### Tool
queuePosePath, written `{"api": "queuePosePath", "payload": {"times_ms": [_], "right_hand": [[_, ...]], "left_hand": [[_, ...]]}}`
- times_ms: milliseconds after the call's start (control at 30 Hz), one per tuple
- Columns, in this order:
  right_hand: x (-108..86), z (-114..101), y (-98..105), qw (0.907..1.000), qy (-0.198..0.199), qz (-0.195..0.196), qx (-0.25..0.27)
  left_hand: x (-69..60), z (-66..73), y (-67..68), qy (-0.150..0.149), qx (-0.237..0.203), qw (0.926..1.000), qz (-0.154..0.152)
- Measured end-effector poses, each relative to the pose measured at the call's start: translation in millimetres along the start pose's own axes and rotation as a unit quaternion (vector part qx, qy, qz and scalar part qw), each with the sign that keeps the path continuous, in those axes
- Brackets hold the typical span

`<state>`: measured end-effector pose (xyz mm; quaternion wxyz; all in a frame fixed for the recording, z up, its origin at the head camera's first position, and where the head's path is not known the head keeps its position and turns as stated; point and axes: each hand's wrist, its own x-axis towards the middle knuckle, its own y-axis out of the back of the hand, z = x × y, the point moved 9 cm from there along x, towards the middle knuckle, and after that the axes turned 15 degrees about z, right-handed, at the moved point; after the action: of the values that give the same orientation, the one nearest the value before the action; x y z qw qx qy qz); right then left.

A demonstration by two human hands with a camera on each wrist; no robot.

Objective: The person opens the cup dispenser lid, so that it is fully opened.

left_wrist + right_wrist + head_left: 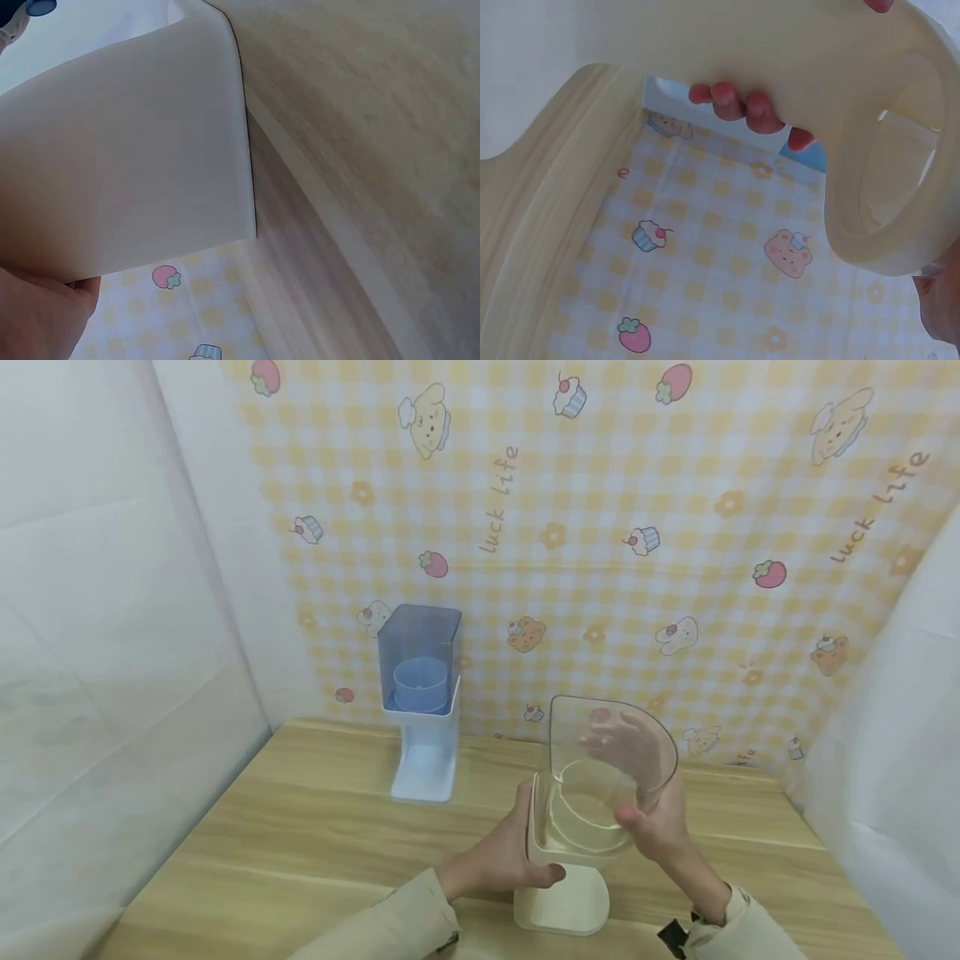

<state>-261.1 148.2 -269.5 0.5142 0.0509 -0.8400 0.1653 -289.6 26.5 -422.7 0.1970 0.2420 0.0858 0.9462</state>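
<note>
Pretty sure that cream dispenser [576, 853], on or barely above the tabletop [300, 827], is light, stiff, kinda slick plastic, so left grip [507, 853] wrapped round the stand [135, 150], right grip [664, 823] clasping the clear hopper [573, 750], seems solid.

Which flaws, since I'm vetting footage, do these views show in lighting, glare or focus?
Head: light is soft and even, with the right hand partly hazed behind the clear cover. Left wrist: the tabletop looks soft, and the cream holder shades darker toward the lower left. Right wrist: small bright glints inside the holder's opening.
</note>
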Motion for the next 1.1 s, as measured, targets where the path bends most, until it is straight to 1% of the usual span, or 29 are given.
{"api": "queuePosePath", "payload": {"times_ms": [167,233,367,467,500,567,600,667,733,800,833,867,900,933,1033,1100], "right_hand": [[2.6,0.4,3.0,0.9995,-0.002,0.011,0.029],[7.1,-0.5,8.4,0.999,-0.009,0.027,0.034],[20.2,-5.4,27.0,0.9953,-0.042,0.053,0.07],[32.3,-8.8,46.0,0.986,-0.071,0.071,0.133],[36.4,-9.8,54.0,0.9846,-0.073,0.083,0.136],[42.5,-11.7,72.1,0.982,-0.075,0.118,0.127],[44.9,-13.0,83.2,0.9817,-0.065,0.139,0.112],[45.3,-13.9,106.1,0.9816,-0.044,0.179,0.049],[39.7,-11.8,130.0,0.9756,-0.025,0.217,-0.022],[30.1,-5.2,152.7,0.9645,-0.028,0.25,-0.079],[23.7,-0.3,162.9,0.9571,-0.04,0.264,-0.113],[17.4,4.7,172.9,0.9481,-0.057,0.278,-0.145],[11.1,9.7,182.3,0.9368,-0.074,0.29,-0.181],[5.5,14.4,191.5,0.924,-0.091,0.301,-0.217],[-6.4,26.5,214.8,0.8788,-0.132,0.317,-0.331],[-11.7,33.1,228.2,0.8517,-0.15,0.322,-0.385]], "left_hand": [[0.9,-1.4,-0.5,-0.003,-0.007,1.0,-0.004],[1.2,-2.3,-1.1,-0.002,-0.009,0.9999,-0.004],[1.4,-1.8,-1.8,0.002,-0.014,0.9999,-0.001],[0.4,-2.2,-0.4,0.011,-0.009,0.9999,0.004],[0.0,-3.0,0.0,0.014,-0.009,0.9998,0.006],[-0.1,-3.7,0.4,0.015,-0.004,0.9999,0.007],[0.1,-4.0,0.4,0.016,-0.003,0.9998,0.006],[0.6,-4.1,0.4,0.015,-0.003,0.9999,0.005],[1.0,-3.9,0.3,0.014,-0.005,0.9999,0.003],[0.9,-4.3,0.9,0.014,-0.004,0.9999,0.003],[0.7,-4.8,1.1,0.016,-0.004,0.9999,0.004],[0.3,-5.4,1.3,0.017,-0.004,0.9998,0.004],[0.0,-5.7,1.3,0.019,-0.004,0.9998,0.004],[-0.2,-5.9,1.2,0.019,-0.003,0.9998,0.004],[-0.5,-5.9,1.3,0.018,-0.003,0.9998,0.006],[-0.6,-5.3,1.7,0.013,-0.003,0.9999,0.007]]}}
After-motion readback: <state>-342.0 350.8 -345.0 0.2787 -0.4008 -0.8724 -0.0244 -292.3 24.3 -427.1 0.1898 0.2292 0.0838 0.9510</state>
